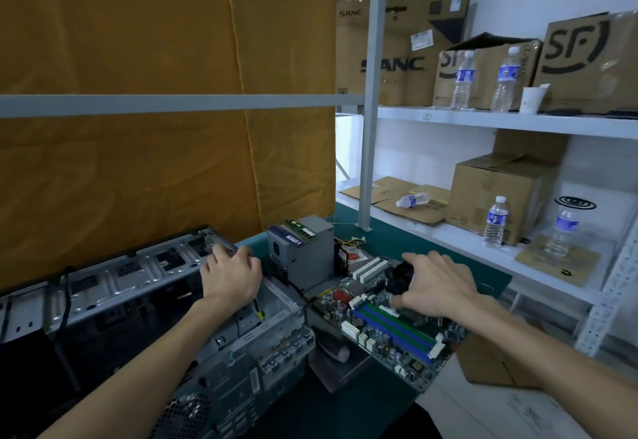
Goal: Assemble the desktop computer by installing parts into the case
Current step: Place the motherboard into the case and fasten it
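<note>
An open grey metal computer case [145, 286] lies on its side at the left of the green mat. My left hand [229, 276] rests on the case's far upper edge, fingers curled over the rim. To the right, a green motherboard [390, 331] with blue and green memory slots sits tilted beside the case. My right hand [435, 283] reaches over its black CPU cooler [400, 278], fingers spread and curved around it. A grey power supply [303, 252] stands upright between case and board, with two memory sticks [298, 229] lying on top.
White metal shelving [483, 121] at the right carries cardboard boxes, several water bottles and a paper cup [533, 98]. An orange cloth [138, 93] hangs behind the case. A shelf post [366, 169] stands on the mat just behind the power supply.
</note>
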Demonstrator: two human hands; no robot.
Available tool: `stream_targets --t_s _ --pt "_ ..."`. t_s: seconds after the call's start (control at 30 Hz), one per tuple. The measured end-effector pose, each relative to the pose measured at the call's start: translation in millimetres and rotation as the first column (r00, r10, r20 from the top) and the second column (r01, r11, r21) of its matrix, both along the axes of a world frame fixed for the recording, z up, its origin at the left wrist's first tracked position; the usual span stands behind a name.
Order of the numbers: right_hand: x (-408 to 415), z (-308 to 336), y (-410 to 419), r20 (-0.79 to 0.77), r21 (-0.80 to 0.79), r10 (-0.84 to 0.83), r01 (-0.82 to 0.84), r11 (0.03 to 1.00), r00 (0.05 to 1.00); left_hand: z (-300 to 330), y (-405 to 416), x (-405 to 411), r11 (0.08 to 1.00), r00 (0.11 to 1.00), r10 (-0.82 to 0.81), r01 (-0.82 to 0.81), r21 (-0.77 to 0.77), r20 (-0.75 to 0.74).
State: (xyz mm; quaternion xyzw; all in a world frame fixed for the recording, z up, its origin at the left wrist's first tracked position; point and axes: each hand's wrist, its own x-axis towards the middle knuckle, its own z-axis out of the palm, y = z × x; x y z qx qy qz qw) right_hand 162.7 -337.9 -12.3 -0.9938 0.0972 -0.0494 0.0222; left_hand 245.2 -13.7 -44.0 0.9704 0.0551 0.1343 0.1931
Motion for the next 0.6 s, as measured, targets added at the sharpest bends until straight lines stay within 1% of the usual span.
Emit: stream_targets --t_s 0.1,0.17,0.33,0.47,0.6 --pt "-6 16 1 0.075 -0.059 0.021 -0.017 0.998 0.997 4 6 0 1.000 0.999 -0.012 0.011 -0.028 -0.030" --pt "-8 29 0 0.091 -0.079 0.025 -0.017 0.997 0.996 6 10 0 0.999 0.998 -0.030 0.028 -0.045 -0.048" --pt "-14 55 -8 0.153 -0.075 0.000 0.012 0.997 0.988 8 18 1 0.995 0.995 -0.074 0.070 -0.075 -0.060" --pt "-20 61 -11 0.248 -0.030 -0.031 0.040 0.999 0.968 6 16 1 0.997 0.997 -0.064 0.061 -0.053 -0.052" --pt "-25 65 -5 0.292 0.065 -0.064 0.047 0.997 0.954 4 11 0 0.999 0.998 -0.048 0.046 -0.028 -0.043"
